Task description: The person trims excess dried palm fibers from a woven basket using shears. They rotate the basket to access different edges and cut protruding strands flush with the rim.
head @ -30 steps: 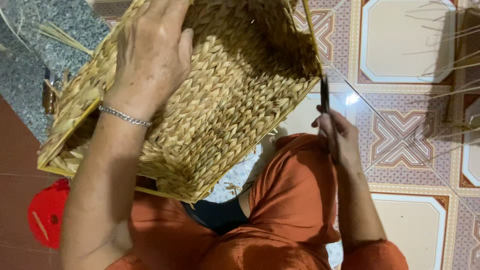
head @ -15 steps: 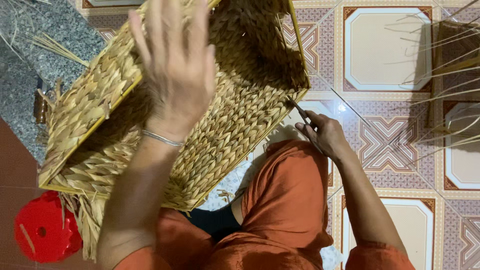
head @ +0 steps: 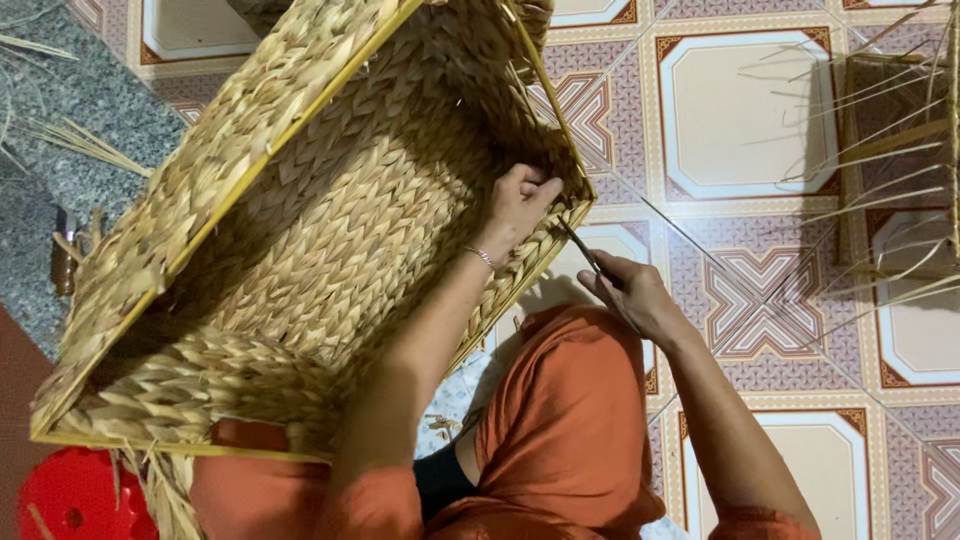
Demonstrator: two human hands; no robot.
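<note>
Across our lap lies the woven basket (head: 300, 230), tilted on its side. Our left hand (head: 520, 205) pinches a strand at its corner rim; our right hand (head: 630, 295) grips slim scissors (head: 585, 250) just beside it. We judge trimming is underway; next calls for careful snipping. Open tiled floor (head: 750, 120) lies rightward.

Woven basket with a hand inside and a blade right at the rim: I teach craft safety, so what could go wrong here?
The left hand grips inside the woven basket corner, close to the thin dark tool held by the right hand; a slip might nick the fingers. The big basket is tilted on the lap and could shift.
</note>
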